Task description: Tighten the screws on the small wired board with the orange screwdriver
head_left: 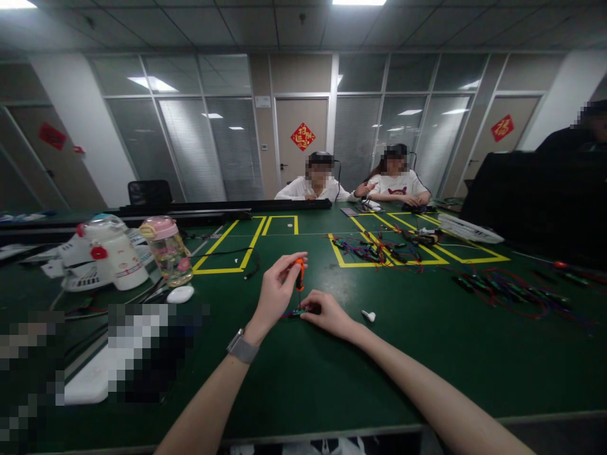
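Note:
My left hand [281,282], a watch on its wrist, is closed around an orange and black screwdriver [300,277]. The screwdriver stands upright, its shaft pointing down at a small green circuit board [298,312] with wires on the green table. Resting on the table, my right hand [327,311] pinches the right end of that board between thumb and fingers. The fingers hide part of the board, and whether the tip sits in a screw is too small to tell. A white earbud [368,315] lies just right of my right hand.
Bundles of wired boards [374,249] lie within yellow tape ahead, with another wire bundle [512,287] to the right. A white bottle [118,253], a pink-lidded bottle [168,253] and a white case [181,294] stand left. Two people sit across the table.

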Available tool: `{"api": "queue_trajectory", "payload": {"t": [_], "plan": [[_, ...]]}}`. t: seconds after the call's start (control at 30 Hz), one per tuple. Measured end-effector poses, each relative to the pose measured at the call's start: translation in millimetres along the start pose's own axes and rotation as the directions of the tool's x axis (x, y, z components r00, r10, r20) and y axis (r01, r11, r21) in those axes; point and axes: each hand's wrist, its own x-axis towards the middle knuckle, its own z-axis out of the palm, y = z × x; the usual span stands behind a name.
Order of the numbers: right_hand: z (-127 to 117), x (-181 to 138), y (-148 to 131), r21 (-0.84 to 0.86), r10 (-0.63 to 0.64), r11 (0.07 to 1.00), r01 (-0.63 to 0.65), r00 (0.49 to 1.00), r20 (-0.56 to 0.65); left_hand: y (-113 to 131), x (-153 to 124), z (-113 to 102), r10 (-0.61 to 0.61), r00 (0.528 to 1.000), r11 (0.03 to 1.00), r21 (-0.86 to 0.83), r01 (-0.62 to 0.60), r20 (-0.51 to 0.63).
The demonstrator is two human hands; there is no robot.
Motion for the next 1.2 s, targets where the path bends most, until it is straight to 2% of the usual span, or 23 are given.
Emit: {"api": "queue_trajectory", "payload": {"t": [0.27,0.47,0.7,0.93,1.2], "plan": [[-0.5,-1.1,-1.9,0.01,0.008,1.0,-0.008,1.0,0.0,-0.2,-2.1,1.5,0.051,0.997,0.988,0.147,-0.041,-0.066],[-0.9,-1.7,-1.7,0.026,-0.002,1.0,0.002,1.0,-0.007,0.3,-2.2,1.2,0.039,0.998,0.995,0.088,-0.035,-0.044],[0.3,-1.3,-0.8,0.013,0.002,1.0,-0.002,1.0,-0.016,-4.2,-1.4,1.5,0.063,0.992,0.984,0.174,-0.044,-0.106],[0.6,-1.2,0.5,0.013,-0.009,1.0,0.009,1.0,-0.011,-3.2,-1.3,2.3,0.018,1.0,0.999,0.044,-0.017,-0.012],[0.2,-1.2,-1.3,0.021,0.002,1.0,-0.002,1.0,-0.012,-3.3,-0.4,1.6,0.043,0.997,0.994,0.1,-0.037,-0.06]]}}
